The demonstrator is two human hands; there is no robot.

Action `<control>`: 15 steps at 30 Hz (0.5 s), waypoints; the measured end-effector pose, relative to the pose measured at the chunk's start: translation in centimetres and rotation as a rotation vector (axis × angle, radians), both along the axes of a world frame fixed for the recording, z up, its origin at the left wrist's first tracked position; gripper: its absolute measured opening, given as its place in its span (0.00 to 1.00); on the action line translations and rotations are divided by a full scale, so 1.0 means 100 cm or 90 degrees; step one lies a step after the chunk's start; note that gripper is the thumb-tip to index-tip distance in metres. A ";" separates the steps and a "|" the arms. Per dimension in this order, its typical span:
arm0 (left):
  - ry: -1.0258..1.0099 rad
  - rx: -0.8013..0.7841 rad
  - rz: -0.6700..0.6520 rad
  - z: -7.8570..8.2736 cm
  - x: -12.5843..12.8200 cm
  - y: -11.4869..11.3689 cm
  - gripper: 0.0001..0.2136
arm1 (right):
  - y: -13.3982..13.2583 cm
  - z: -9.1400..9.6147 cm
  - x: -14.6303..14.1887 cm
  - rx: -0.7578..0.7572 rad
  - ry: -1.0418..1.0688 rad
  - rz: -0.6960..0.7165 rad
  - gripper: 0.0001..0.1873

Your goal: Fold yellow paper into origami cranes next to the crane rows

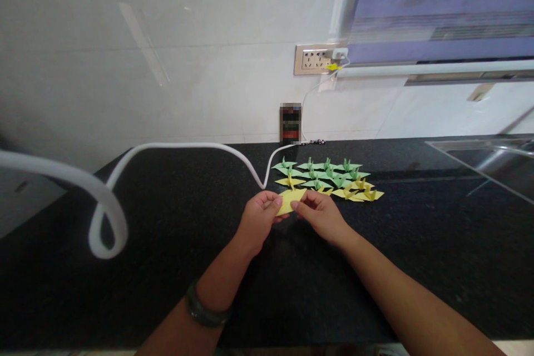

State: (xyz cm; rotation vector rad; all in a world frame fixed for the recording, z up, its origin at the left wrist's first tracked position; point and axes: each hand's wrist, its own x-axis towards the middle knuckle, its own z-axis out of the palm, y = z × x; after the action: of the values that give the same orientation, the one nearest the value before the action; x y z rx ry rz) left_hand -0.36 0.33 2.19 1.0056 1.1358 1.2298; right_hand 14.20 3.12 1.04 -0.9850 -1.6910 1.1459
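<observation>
Both hands pinch a folded yellow paper piece (289,200) just above the black countertop (187,245). My left hand (261,217) grips its left edge, thumb on top. My right hand (319,214) holds its right edge with closed fingers. A dark band sits on my left wrist. Just beyond the hands lie several finished paper cranes, green ones (321,169) at the back and yellow ones (359,192) nearer.
A thick white cable (104,200) loops across the counter's left side and runs toward the cranes. A small dark device (291,122) leans against the white wall below a socket strip (315,59). A steel sink (492,158) is at the right.
</observation>
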 end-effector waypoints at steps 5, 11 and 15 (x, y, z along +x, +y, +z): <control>0.005 0.002 -0.056 -0.002 0.003 -0.003 0.13 | 0.000 0.001 0.000 -0.007 0.015 -0.002 0.08; 0.070 0.029 -0.072 -0.004 0.001 -0.003 0.11 | -0.001 0.001 0.001 0.127 -0.065 -0.009 0.06; 0.039 0.006 -0.055 -0.007 -0.001 -0.001 0.12 | -0.004 -0.002 0.000 0.104 -0.012 -0.033 0.11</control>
State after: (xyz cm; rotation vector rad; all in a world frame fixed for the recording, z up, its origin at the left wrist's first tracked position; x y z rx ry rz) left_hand -0.47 0.20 1.46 1.0948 1.1228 1.1442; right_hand 14.22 2.75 0.86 -0.9346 -1.7341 0.9520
